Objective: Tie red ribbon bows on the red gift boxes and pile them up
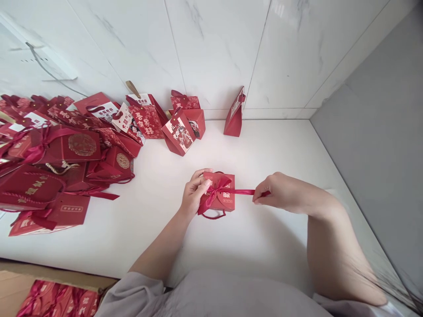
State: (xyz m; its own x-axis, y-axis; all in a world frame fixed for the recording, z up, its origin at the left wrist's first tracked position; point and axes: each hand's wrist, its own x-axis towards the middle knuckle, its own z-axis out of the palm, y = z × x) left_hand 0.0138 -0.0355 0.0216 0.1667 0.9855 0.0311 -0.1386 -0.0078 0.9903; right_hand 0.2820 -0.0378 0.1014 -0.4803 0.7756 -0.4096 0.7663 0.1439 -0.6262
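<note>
A small red gift box (228,203) with gold lettering lies on the white table (264,152), in front of my body. My left hand (194,193) grips its left side, the thumb on top near a dark red bow. From the bow a red ribbon (243,192) runs taut to the right, and its far end is pinched in my right hand (269,190). A dark red cord handle (214,216) shows at the box's near edge, with another part of it at the far edge.
Many red boxes (71,143) are heaped on the left. Several decorated ones stand along the tiled wall (218,53), one (235,116) apart from the rest. At the lower left is a cardboard carton (59,268) of red boxes. A grey surface (380,123) borders the table's right side.
</note>
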